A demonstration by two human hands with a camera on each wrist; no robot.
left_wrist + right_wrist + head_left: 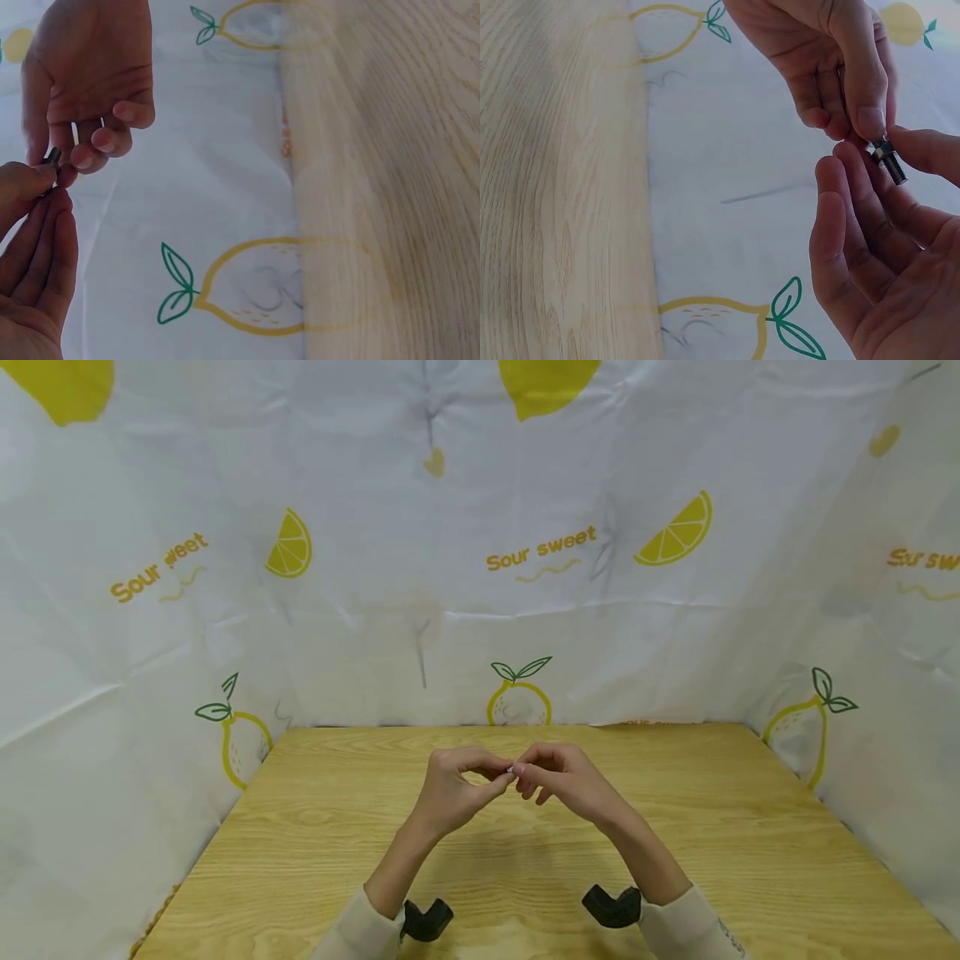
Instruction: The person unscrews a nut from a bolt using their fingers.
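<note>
A small metal bolt [895, 171] with a nut [883, 152] on its thread spans the two hands, which meet fingertip to fingertip above the table. My left hand [457, 789] pinches one end of the bolt between thumb and fingers, hiding that end. My right hand [566, 781] has its thumb and index finger at the nut's sides, pinching it. The bare threaded end points toward the right palm in the right wrist view. In the left wrist view, the bolt [53, 156] shows as a short dark piece beyond the left thumb.
Below the hands lies a wood-grain table [315, 843]. White sheeting [360, 552] with lemon prints stands around its back and both sides. A black wrist mount [427, 920] shows at the left sleeve, and another black mount [612, 907] at the right sleeve.
</note>
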